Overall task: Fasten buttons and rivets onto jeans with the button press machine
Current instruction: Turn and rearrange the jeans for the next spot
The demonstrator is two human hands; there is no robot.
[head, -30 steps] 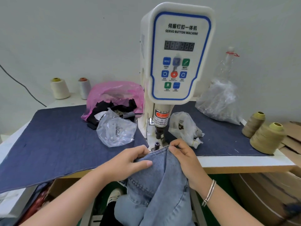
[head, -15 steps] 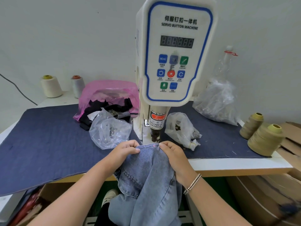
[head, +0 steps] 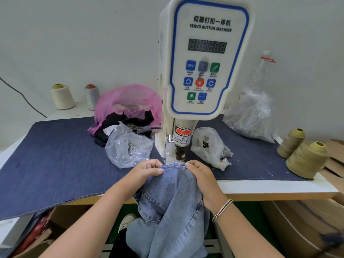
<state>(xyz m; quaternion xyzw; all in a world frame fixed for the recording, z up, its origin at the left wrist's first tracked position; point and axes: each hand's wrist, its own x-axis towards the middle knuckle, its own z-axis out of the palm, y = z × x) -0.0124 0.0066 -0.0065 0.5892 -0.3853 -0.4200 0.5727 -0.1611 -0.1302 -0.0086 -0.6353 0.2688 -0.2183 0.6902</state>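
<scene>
The table (head: 260, 189) carried a dark denim mat (head: 55, 161), and the press (head: 206, 58) stood upright at its middle, control panel facing the person. Around the press lay a pink bag (head: 128, 103), two clear bags (head: 128, 148) (head: 208, 144) of small metal parts, and a larger clear bag (head: 249, 116) at the right rear. Thread cones stood at the left rear (head: 62, 96) and the right edge (head: 305, 159).

The jeans (head: 167, 202) hung from the table's front edge toward the floor, with their top edge drawn up just beneath the punch (head: 179, 153). A small red mark (head: 179, 165) showed on the denim at that edge, between the hands.

The left hand (head: 145, 172) pinched the edge of the jeans on one side of the mark, fingers curled over the cloth. The right hand (head: 197, 174) gripped the same edge on the other side, stretching the span flat.

Step in hand, as judged: positioning the cloth for one fastening. The die below was hidden by the denim, so alignment could not be confirmed. The next move would call for setting the mark squarely under the punch, keeping the cloth taut, and keeping fingertips clear of the punch before triggering; the fingers sat near it, and a pinch was the evident risk.
</scene>
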